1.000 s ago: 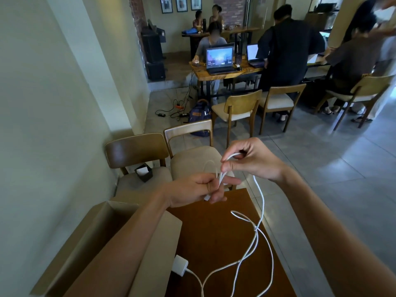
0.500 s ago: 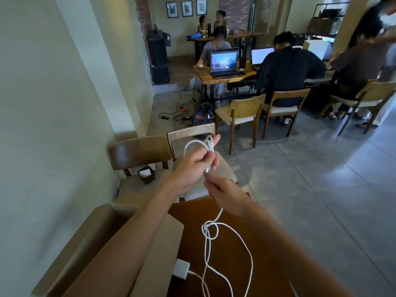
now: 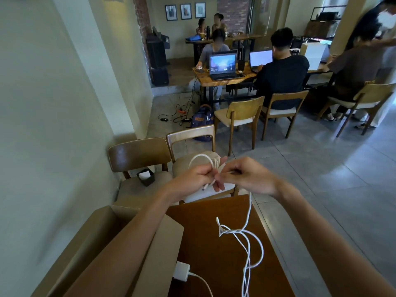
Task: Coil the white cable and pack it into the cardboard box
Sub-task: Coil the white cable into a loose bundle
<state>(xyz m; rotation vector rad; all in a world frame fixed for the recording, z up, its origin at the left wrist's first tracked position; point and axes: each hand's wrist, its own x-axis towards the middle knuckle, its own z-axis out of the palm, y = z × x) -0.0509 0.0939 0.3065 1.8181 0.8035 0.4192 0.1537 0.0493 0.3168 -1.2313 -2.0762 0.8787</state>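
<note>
My left hand [image 3: 194,177] grips a small coil of the white cable [image 3: 248,213], with loops rising above the fingers and a plug end poking out below. My right hand [image 3: 249,175] pinches the same cable just right of the coil. From there the cable drops to the brown table [image 3: 214,254], where it lies in a tangled knot and loose loops. Its white adapter block [image 3: 181,273] rests near the table's left edge. The open cardboard box [image 3: 102,232] stands at the lower left, partly hidden by my left forearm.
Two wooden chairs [image 3: 139,155] stand just past the table, one holding a small black box [image 3: 146,176]. A wall runs along the left. Farther off, people sit at tables with laptops, and cables and a backpack lie on the tiled floor.
My right hand rose from below the left hand to beside it at the same height, adding cable to the coil. The slack on the table shifted right and a knot shows.
</note>
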